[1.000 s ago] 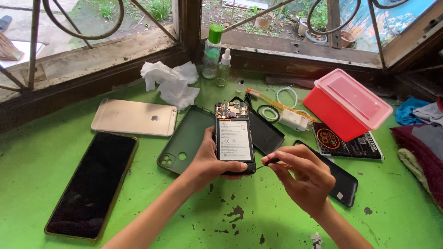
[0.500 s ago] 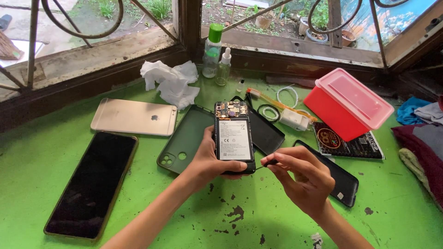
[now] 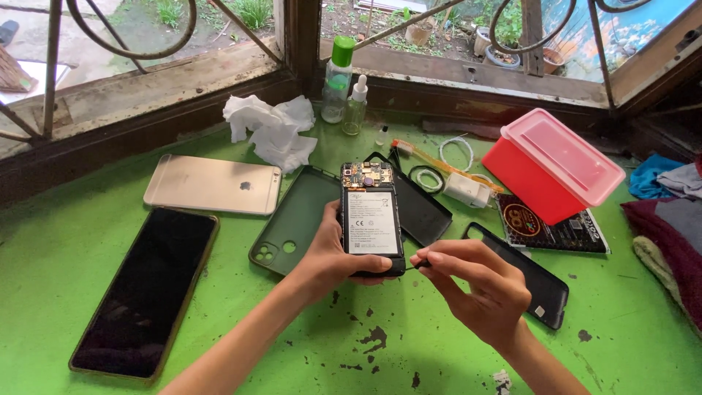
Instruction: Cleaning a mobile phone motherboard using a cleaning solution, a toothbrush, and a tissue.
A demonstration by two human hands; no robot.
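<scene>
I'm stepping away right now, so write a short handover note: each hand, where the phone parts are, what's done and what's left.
Left hand: grips the opened phone by its lower end, above the green table, back cover off, battery and circuit board exposed.
Right hand: pinches a thin dark tool, tip at the phone's lower right corner.
Nearby: dark green case left of the phone, black back cover right of it, another black cover beyond the right hand.
Done: back cover removed.
Left: battery is in place; the work at the lower edge looks unfinished.

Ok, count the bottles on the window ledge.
2: a clear green-capped plastic bottle by the window post, and a small clear dropper bottle just right of it. None seem hidden.
</scene>
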